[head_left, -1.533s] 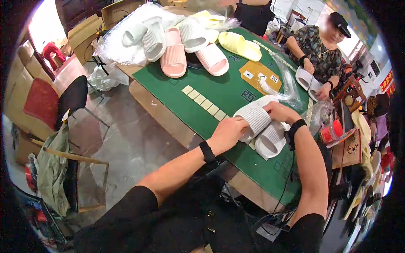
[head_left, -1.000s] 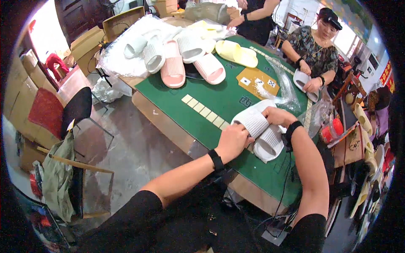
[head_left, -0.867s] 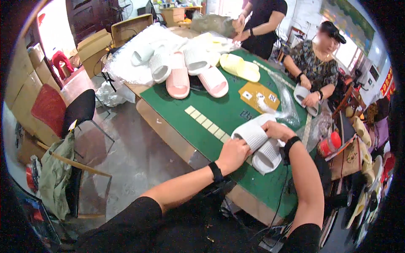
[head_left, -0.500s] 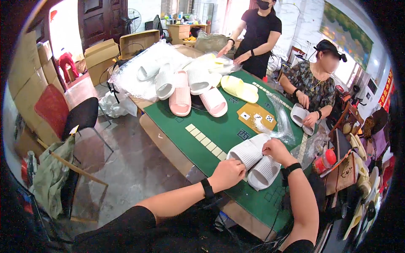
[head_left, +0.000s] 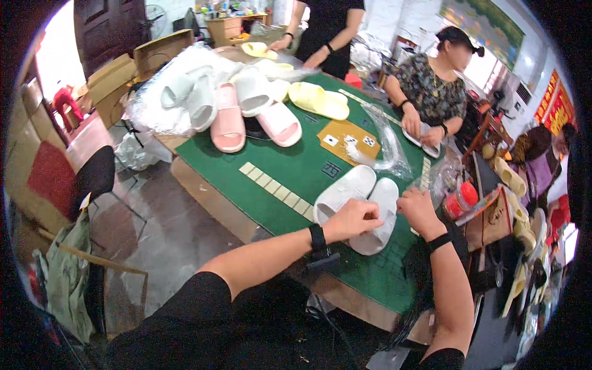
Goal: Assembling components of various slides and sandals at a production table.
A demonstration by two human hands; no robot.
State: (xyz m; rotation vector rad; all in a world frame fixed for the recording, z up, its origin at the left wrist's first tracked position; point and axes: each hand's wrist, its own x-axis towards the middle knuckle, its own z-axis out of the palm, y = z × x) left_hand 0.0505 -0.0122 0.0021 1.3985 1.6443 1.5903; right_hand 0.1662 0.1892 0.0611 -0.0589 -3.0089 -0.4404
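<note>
A pair of white slippers (head_left: 348, 185) lies side by side on the green table top, the right one partly under my left hand (head_left: 356, 220). That hand has curled fingers pinched together just over the slippers and hides their near part. Close beside the right slipper's outer edge is my right hand (head_left: 417, 208), its fingertips also drawn together. Whatever either pinch holds, if anything, is too small to see. Left of the slippers runs a row of pale tiles printed on the table (head_left: 280, 274). A clear plastic bag (head_left: 390, 145) lies beyond the pair.
Pink slippers (head_left: 227, 123), grey-white slippers (head_left: 254, 90) and a yellow slipper (head_left: 319, 100) lie farther back near plastic wrapping (head_left: 154, 95). One person (head_left: 330, 31) stands behind; another (head_left: 428, 92) sits right, handling slippers. A red-lidded jar (head_left: 459, 200) stands at the right.
My left hand has come off the left slipper and moved over the right one. My right hand has moved off to the slippers' right side. The whole view has shifted.
</note>
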